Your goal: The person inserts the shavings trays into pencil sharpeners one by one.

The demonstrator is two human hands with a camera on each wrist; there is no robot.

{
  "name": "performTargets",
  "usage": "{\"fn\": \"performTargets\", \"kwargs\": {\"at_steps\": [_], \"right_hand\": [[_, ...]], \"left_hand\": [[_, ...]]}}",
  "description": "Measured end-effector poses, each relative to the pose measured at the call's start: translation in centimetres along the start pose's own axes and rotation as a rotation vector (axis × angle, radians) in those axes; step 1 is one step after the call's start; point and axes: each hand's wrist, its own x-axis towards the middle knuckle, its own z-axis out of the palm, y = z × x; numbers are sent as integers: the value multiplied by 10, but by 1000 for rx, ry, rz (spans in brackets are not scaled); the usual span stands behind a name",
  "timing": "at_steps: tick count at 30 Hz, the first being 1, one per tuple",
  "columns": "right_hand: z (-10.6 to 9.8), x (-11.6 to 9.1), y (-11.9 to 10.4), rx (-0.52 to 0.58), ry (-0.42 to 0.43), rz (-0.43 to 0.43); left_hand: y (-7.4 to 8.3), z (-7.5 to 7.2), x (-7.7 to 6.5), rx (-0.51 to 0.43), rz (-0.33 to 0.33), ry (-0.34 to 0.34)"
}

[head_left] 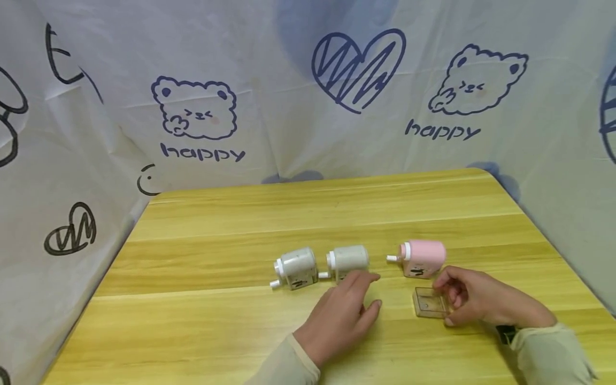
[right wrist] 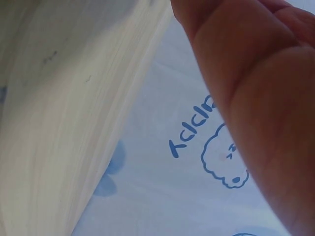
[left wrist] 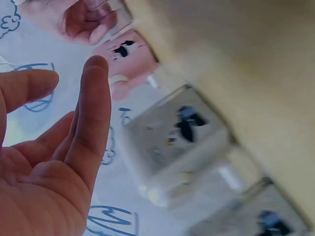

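Three hand-crank pencil sharpeners lie on the table. A pink sharpener (head_left: 425, 256) is on the right, a grey sharpener (head_left: 350, 258) in the middle and another grey sharpener (head_left: 297, 268) on the left, each with a white crank to its left. My right hand (head_left: 474, 299) pinches a see-through brownish shavings drawer (head_left: 425, 302) by its right end, just in front of the pink one. Just in front of the middle sharpener, my left hand (head_left: 341, 315) has its fingers relaxed and holds nothing. The left wrist view shows a penguin picture on the middle sharpener (left wrist: 172, 132).
The wooden table (head_left: 192, 321) has a far edge close to a white cloth (head_left: 279, 107) with drawn bears and hearts. More cloth hangs along the left and right sides. A dark band (head_left: 505, 334) sits at my right wrist.
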Motion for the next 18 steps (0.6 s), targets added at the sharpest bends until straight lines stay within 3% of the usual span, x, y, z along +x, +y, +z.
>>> {"fn": "performTargets", "kwargs": {"at_steps": [8,18], "right_hand": [[2,0,-5,-32,9,-3],[7,2,-9,-39,-13,29]], "left_hand": [[15,-6,44,81,62,53],[31,11,91,176,-102,-100]]}}
